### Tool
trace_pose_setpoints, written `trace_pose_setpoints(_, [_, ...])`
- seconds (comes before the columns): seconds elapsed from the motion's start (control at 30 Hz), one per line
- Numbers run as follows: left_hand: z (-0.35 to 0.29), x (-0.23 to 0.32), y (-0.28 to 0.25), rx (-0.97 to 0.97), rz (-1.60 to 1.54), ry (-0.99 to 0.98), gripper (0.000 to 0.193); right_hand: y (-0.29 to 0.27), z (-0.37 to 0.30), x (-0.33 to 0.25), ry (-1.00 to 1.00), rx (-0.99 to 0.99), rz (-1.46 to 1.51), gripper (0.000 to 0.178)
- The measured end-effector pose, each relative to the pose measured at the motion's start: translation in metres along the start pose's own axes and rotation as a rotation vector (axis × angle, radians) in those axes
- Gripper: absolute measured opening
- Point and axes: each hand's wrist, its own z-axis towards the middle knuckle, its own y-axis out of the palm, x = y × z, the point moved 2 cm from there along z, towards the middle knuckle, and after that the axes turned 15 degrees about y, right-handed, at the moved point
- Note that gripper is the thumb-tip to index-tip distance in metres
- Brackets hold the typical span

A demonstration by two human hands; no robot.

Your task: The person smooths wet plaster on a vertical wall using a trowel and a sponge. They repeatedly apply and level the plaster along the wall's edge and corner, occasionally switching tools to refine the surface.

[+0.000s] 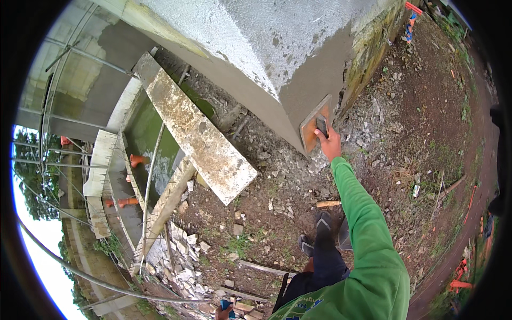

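My right hand (331, 145), at the end of an outstretched green sleeve, is closed round the dark handle of a plastering float (308, 133). The float's orange-brown rectangular face lies against the fresh grey mortar (304, 85) near the lower corner of a wall. Above that mortar the wall (234, 42) is pale and rough, with dark spatters. My left hand (223, 313) shows only in part at the bottom edge. Its fingers are closed on a small teal object (226, 305), too cut off to name.
A mortar-stained plank (194, 133) slants across the left, above green water (148, 125). Broken stones (181, 248) lie below it. By my feet (320, 226) is a wooden handle (328, 204). Scaffold poles (154, 160) stand at the left; rubble and soil stretch right.
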Motion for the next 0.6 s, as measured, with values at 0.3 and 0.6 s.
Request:
trace_pose_setpoints(0.3, [-0.007, 0.020, -0.012, 0.154, -0.143, 0.066, 0.035, -0.040, 0.000, -0.328, -0.504, 0.159, 0.222, 0.036])
trace_pose_setpoints(0.6, [-0.016, 0.044, 0.006, 0.000, 0.029, 0.047, 0.034, -0.020, -0.003, -0.001, 0.065, -0.028, -0.337, 0.042])
